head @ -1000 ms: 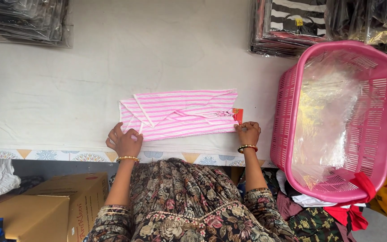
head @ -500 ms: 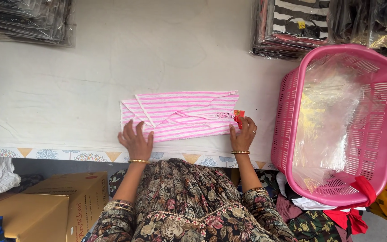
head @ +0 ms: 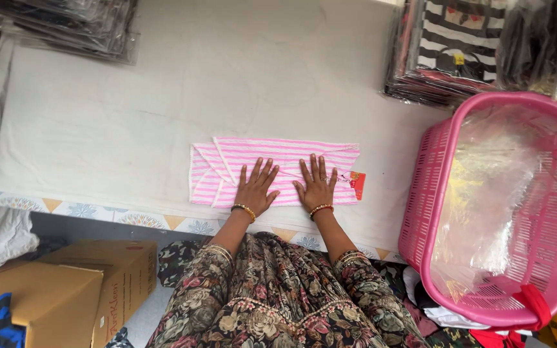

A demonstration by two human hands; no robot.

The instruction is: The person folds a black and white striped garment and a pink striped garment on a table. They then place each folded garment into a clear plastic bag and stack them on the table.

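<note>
Left hand (head: pixel 256 188) lies flat and fully open, fingers spread, gripping nothing, pressed on a folded pink-and-white striped garment (head: pixel 272 169) near the front edge of the white-covered table (head: pixel 130 116). Right hand (head: pixel 315 184) – likewise flat, splayed, holding nothing – presses just beside it; a red tag (head: pixel 357 184) shows at the garment's right end. Judged light, soft, limp, easily creased – best taken at the folded edges.

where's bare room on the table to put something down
Bare white table lies left of and beyond the pink striped cloth, up to the bagged stacks. The right is crowded: pink basket, packaged clothes.
</note>
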